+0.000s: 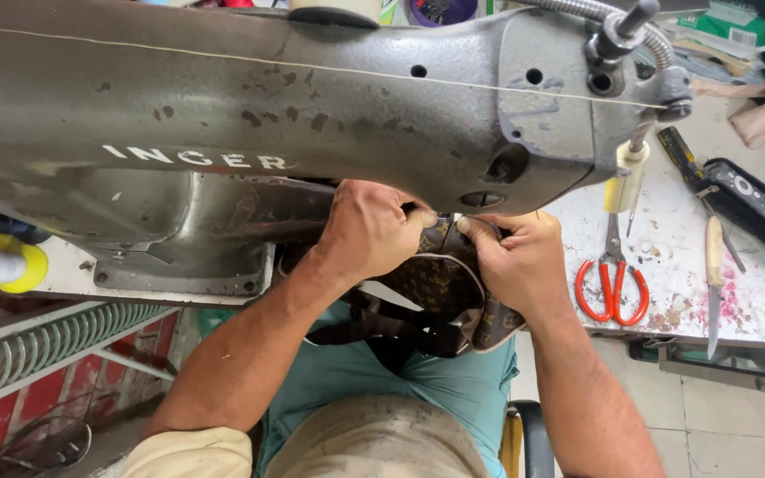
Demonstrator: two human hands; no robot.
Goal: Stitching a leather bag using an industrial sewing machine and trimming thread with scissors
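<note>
A worn white worktable (737, 292), stained and scratched, fills the right side of the head view, with a tiled floor below it and red brick at the lower left. A big grey sewing machine (312, 115) spans the top of the picture, a pale thread running along its arm. Under that arm sits a dark brown patterned bag (440, 283), partly in the person's lap over teal trousers and partly up against the machine, its darker straps hanging below. The left hand (369, 232) is closed on the bag's upper edge, fingers curled tight together, and the right hand (515, 261) pinches the same edge just beside it, thumb pressed against the fingers; the two hands almost touch. The needle area is hidden behind the machine's head, so whether the edge lies under the foot cannot be told. As a judgement, the step in hand looks like lining up the bag's rim for stitching, and the next move would call for keeping that edge flat and steady with both hands. On the table lie red-handled scissors (613, 283), a knife (714, 283) and a black case (750, 208), well apart from the hands.
</note>
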